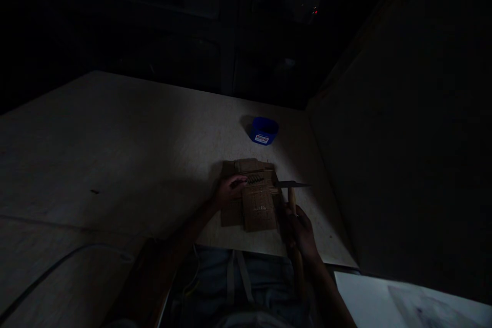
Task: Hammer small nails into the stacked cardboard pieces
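In the dim head view, my right hand (302, 228) grips the wooden handle of a hammer (292, 196). Its narrow metal head is raised just right of a stack of brown cardboard (259, 210). My left hand (228, 189) rests on the cardboard's left side, fingers closed at the left end of a dark coiled piece (255, 179). That piece looks like a spring and lies across the upper cardboard. Darkness hides exactly how the left fingertips hold it.
A blue plastic tub (264, 130) with a white label stands beyond the cardboard on the pale tabletop (161, 128). A dark upright panel (400, 154) borders the right side. A cable (69, 256) curves at lower left, and a small dark scrap (94, 191) lies further left.
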